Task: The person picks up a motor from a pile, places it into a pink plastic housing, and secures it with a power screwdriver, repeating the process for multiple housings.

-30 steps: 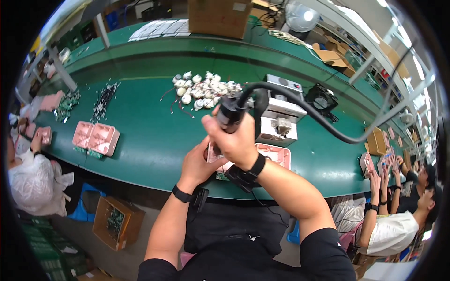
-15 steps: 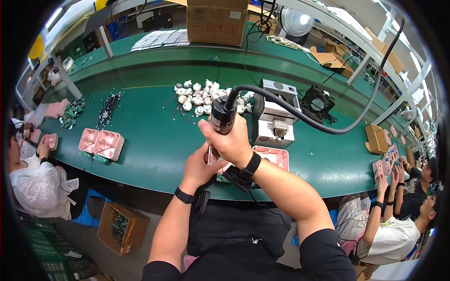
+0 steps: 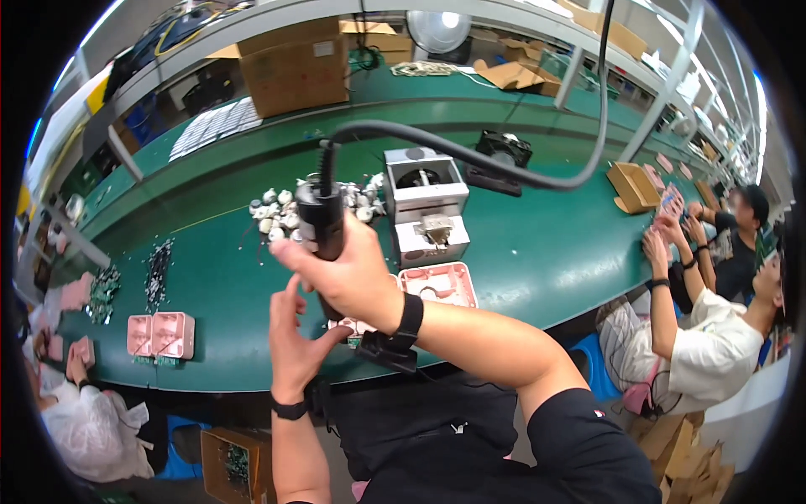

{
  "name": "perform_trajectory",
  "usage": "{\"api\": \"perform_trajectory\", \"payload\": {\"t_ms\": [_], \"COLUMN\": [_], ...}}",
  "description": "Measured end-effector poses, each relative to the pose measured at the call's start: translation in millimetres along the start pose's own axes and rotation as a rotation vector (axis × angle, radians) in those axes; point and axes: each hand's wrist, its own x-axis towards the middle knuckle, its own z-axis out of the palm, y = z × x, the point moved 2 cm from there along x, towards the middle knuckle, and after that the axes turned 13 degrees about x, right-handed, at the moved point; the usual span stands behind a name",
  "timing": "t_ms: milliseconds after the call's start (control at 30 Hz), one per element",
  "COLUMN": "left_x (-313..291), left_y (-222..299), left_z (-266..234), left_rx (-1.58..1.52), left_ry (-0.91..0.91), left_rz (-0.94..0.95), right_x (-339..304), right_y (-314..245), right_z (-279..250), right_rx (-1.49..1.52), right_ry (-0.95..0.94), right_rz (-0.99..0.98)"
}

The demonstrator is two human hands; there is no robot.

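My right hand (image 3: 361, 273) is wrapped round an upright black electric screwdriver (image 3: 319, 218), with a thick black cable running from its top. Its lower end goes down to a pink plastic housing (image 3: 359, 327) at the table's near edge, mostly hidden under my right hand. Left of it, my left hand (image 3: 295, 340) is open, thumb stretched toward the housing and fingers apart; whether the thumb touches it I cannot tell. Another pink housing (image 3: 463, 281), with wire inside, lies to the right. Beyond that stands a grey metal screw feeder (image 3: 428, 202).
White round parts with wires (image 3: 281, 206) are heaped behind the screwdriver. Two pink housings (image 3: 172, 332), dark small parts (image 3: 158, 273) and green circuit boards (image 3: 102, 294) lie left. A small black fan (image 3: 504, 149) stands behind the feeder. People sit working at both sides.
My left hand has come off the screwdriver's lower end and opened to the left. The right hand still grips the screwdriver. The view has turned, shifting the table's things.
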Motion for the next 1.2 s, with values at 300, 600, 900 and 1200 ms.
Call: {"api": "perform_trajectory", "payload": {"t_ms": [300, 600, 900, 1200], "left_x": [-30, -24, -26, -19], "left_y": [-32, -76, -62, -35], "left_z": [13, 53, 46, 39], "left_rx": [-0.624, -0.859, -0.906, -0.741], "left_ry": [0.011, 0.022, 0.001, -0.064], "left_rz": [-0.098, -0.382, -0.440, -0.441], "right_x": [-27, -67, -78, -98], "right_y": [-5, 27, 17, -51], "right_z": [-8, -129, -165, -297], "right_rx": [-0.464, -1.580, -1.580, -1.850], "right_ry": [-0.214, -0.278, -0.189, 0.019], "right_rz": [-0.219, -0.027, -0.006, 0.021]}}
